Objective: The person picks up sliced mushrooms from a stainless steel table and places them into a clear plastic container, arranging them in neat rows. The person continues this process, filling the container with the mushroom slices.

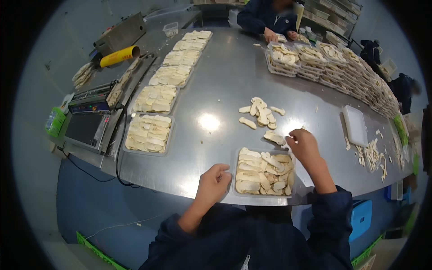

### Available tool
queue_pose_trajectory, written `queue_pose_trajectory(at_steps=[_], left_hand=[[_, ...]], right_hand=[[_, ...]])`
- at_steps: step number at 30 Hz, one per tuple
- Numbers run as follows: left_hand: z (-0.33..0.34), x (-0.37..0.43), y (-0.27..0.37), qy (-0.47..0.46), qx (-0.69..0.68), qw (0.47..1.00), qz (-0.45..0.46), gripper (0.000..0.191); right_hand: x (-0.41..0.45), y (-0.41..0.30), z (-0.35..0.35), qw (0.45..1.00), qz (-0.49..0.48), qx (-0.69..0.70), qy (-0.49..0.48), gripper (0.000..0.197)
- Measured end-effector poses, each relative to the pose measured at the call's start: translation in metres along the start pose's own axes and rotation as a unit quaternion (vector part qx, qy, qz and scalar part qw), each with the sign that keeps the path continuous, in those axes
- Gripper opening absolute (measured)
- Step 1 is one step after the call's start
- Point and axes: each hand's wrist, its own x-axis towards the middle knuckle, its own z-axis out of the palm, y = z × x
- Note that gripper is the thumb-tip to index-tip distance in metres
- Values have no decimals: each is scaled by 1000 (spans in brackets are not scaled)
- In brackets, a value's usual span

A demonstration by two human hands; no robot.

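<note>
A clear plastic tray [235, 189] holds sliced mushrooms [249, 170] near the table's front edge. Its left part has slices in tidy overlapping rows; on the right they lie more loosely. My left hand [214, 182] is just left of this tray, thumb and fingers curled but apart, with nothing seen in them. Beyond the tray's back right corner is my right hand [305, 146], its fingertips bent beside a few mushroom slices [274, 137] on the table. Whether it grips one is hidden. Farther back lies a loose pile of slices [260, 111].
Filled trays [148, 133] line the left side of the steel table [216, 77]. A wrapping machine [89, 118] stands beyond them. Stacked filled trays [324, 64] run along the right, near a white tray [355, 125] and scraps [371, 152]. A co-worker [266, 17] works opposite.
</note>
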Motion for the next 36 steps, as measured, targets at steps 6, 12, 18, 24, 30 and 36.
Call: queue_pose_trajectory(at_steps=[6, 12, 18, 24, 30, 36], left_hand=[[2, 0, 1, 2, -7, 1000, -11, 28], [5, 3, 1, 3, -29, 999, -22, 28], [3, 3, -5, 4, -39, 999, -9, 27], [-9, 1, 0, -5, -19, 1000, -25, 27], [-20, -3, -7, 26, -27, 999, -10, 27], [-20, -3, -12, 52, 30, 998, 30, 27]], right_hand=[[44, -21, 45, 998, -28, -26, -43, 45], [83, -40, 50, 995, 63, -1, -76, 45], [68, -2, 19, 977, 144, -36, -151, 26], [78, 4, 27, 987, 116, -76, -80, 35], [121, -59, 64, 985, 115, -59, -114, 41], [105, -1, 52, 965, 128, 203, -104, 25]])
